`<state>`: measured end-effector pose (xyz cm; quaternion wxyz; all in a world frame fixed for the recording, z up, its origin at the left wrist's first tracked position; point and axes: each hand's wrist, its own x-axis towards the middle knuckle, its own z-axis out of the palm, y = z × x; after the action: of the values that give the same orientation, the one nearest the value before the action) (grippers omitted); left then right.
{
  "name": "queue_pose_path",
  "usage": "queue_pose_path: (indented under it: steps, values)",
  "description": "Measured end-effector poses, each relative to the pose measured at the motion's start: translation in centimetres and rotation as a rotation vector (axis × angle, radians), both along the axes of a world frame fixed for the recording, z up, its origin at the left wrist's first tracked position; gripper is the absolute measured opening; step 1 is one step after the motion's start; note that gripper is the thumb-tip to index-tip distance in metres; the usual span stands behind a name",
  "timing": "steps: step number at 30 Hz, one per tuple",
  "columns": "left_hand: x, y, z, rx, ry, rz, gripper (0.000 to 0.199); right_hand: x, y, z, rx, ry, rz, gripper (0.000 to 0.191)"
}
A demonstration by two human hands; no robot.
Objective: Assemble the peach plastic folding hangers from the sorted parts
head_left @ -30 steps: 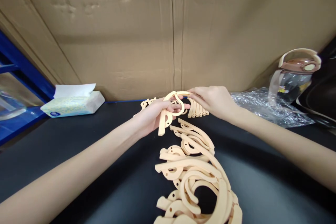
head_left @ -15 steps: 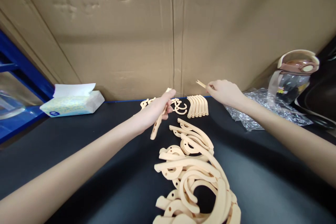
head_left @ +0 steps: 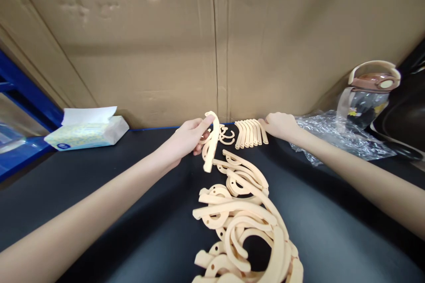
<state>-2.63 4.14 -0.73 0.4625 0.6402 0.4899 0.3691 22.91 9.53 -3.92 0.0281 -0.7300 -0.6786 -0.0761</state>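
Observation:
My left hand (head_left: 189, 138) is closed around a beige folding-hanger piece (head_left: 212, 146), a curved arm with a round part behind it, held tilted above the table. At the back, my right hand (head_left: 280, 125) pinches the upper end of a slim curved hanger arm (head_left: 264, 136). That arm lies at the right end of a neat row of similar hanger arms (head_left: 246, 133). Small hook-shaped pieces (head_left: 227, 135) lie just left of the row, partly hidden by my left hand. Nearer to me spreads a loose pile of beige hanger pieces (head_left: 232, 207), overlapping one another.
A tissue pack (head_left: 88, 132) sits at the back left beside a blue frame (head_left: 29, 93). Crumpled clear plastic (head_left: 327, 135) and a drinking bottle (head_left: 368, 97) stand at the right. A cardboard wall (head_left: 149, 53) rises behind the black table (head_left: 146, 225).
My right hand has come down and left, setting its slim arm at the row's right end. My left hand has turned its hanger piece, so the curved side now shows.

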Motion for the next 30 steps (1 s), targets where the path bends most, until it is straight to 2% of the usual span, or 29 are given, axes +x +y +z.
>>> queue_pose_path:
  steps: [4,7,9,11,13,15,17,19,22,24,27,28,30]
  values:
    - [-0.1,0.5,0.1,-0.027,-0.158,0.000,0.035,-0.6,-0.6,1.2,0.055,0.049,0.043,0.052]
    - [0.1,0.5,0.2,-0.035,-0.218,-0.015,0.025,-2.3,-2.1,2.5,0.109,0.159,0.186,0.057]
    - [0.4,0.1,0.3,-0.031,-0.240,-0.053,0.020,-4.0,-3.6,3.3,0.089,0.599,0.520,0.056]
    - [0.8,-0.5,0.5,0.001,-0.240,-0.107,0.017,-5.5,-5.0,4.0,0.006,0.935,0.746,0.046]
    - [1.0,-1.0,0.9,0.064,-0.216,-0.143,0.016,-6.4,-6.1,4.5,-0.013,1.106,0.809,0.035]
    - [1.0,-1.3,1.3,0.139,-0.183,-0.142,0.015,-6.4,-6.6,5.0,0.017,1.156,0.769,0.030]
    - [0.9,-1.5,1.8,0.202,-0.153,-0.116,0.015,-5.8,-6.6,5.6,0.118,1.105,0.717,0.027]
    - [0.8,-1.6,2.2,0.232,-0.122,-0.099,0.017,-4.9,-6.3,6.2,0.277,0.964,0.698,0.025]
    - [0.7,-1.6,2.4,0.251,-0.045,-0.120,0.021,-3.8,-6.0,6.6,0.525,0.616,0.687,0.025]
    - [0.9,-1.5,2.3,0.319,0.055,-0.145,0.026,-3.6,-5.9,6.4,0.602,0.316,0.644,0.028]
    - [1.4,-1.1,1.6,0.510,0.247,-0.108,0.033,-3.8,-5.6,5.3,0.535,-0.041,0.508,0.035]
    - [1.6,-0.9,1.3,0.562,0.313,-0.074,0.034,-4.0,-5.4,4.9,0.491,-0.081,0.466,0.036]
    - [2.1,-0.3,0.5,0.614,0.423,-0.011,0.034,-4.2,-4.9,4.1,0.394,-0.016,0.450,0.036]
